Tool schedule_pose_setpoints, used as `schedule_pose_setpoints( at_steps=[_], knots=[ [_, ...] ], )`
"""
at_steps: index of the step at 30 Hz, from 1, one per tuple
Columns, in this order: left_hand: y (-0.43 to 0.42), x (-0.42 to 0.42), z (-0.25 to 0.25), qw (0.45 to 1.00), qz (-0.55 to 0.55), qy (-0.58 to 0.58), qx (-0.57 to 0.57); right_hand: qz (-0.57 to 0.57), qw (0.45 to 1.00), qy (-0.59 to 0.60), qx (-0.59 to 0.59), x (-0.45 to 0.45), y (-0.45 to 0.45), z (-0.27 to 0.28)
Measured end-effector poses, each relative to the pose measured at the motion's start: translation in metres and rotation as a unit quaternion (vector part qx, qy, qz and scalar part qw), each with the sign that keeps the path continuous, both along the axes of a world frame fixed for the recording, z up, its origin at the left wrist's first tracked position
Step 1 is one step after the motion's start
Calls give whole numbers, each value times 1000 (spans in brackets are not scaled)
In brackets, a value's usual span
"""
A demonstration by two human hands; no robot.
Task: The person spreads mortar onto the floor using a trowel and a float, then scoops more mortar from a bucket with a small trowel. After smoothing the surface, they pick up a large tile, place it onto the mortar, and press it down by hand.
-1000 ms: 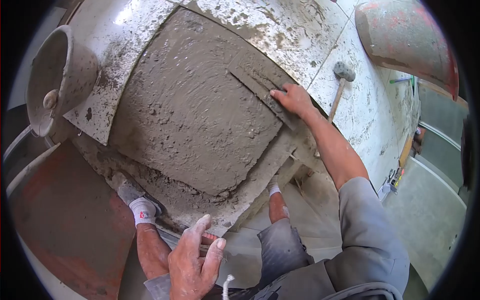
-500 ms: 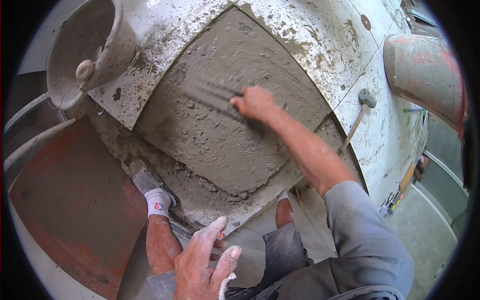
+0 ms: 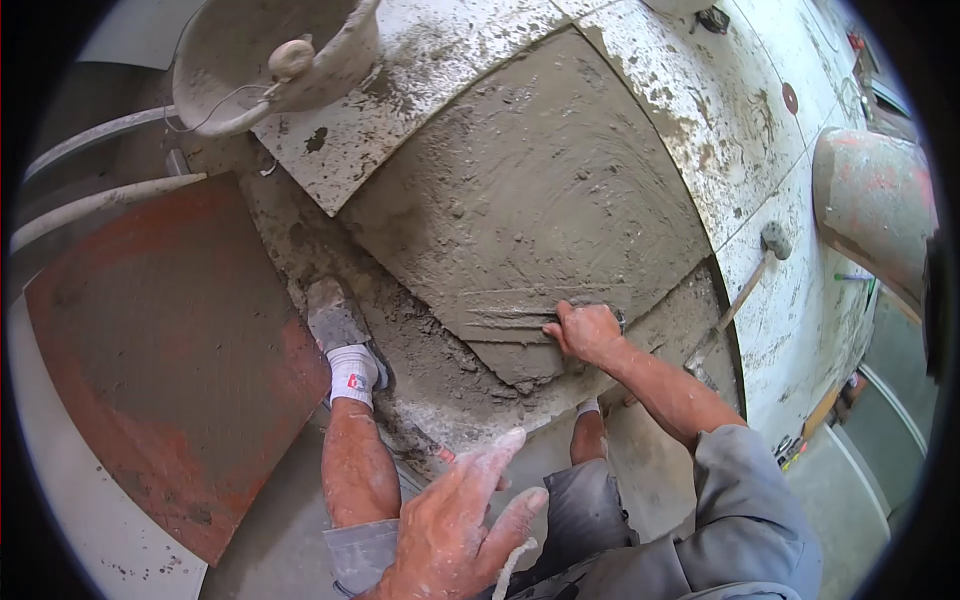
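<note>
My right hand (image 3: 588, 330) is wrapped round the handle of a mortar-covered plastering trowel (image 3: 505, 318). The trowel's long blade lies flat on the near part of a layer of wet grey mortar (image 3: 540, 190), with ridges around it. Swirl marks run across the mortar further off, and its near edge is rough and crumbly. My left hand (image 3: 460, 520), dusty with mortar, hovers low in front of my body. Its fingers are stretched out and nothing shows in them. A whitish cord (image 3: 513, 565) hangs beside its thumb.
A bucket (image 3: 270, 60) stands at the upper left, above a reddish mortar-smeared tile (image 3: 180, 370). On the right, a mallet (image 3: 775, 240) rests near white, splattered tiles (image 3: 690, 120). Beyond it lies a grey-red bucket (image 3: 870, 190). My left shoe (image 3: 335, 315) is beside the mortar.
My right hand has drawn the trowel from the middle of the mortar to its near edge. The view has shifted, and my left hand stays low with fingers out.
</note>
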State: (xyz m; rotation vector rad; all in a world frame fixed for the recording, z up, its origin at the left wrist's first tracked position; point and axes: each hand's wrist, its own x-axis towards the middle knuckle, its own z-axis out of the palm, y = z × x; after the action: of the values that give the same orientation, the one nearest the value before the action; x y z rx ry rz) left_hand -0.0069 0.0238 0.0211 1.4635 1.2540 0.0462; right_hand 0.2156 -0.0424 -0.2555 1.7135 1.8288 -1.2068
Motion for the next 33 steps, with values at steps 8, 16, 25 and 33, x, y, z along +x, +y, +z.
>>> schedule_pose_setpoints(
  at_steps=[8,16,25,33],
  knots=[
    [-2,-8,1,999,31,4,-8,-53,991,-40,112,-38,121,0],
    [0,-7,2,1000,18,-2,-6,-225,946,-196,124,59,172,-4],
    [6,4,-2,999,20,6,-31,-305,929,-145,150,131,185,-2],
    [12,4,-1,998,26,18,-56,-306,937,-98,137,146,232,-16]
  ],
)
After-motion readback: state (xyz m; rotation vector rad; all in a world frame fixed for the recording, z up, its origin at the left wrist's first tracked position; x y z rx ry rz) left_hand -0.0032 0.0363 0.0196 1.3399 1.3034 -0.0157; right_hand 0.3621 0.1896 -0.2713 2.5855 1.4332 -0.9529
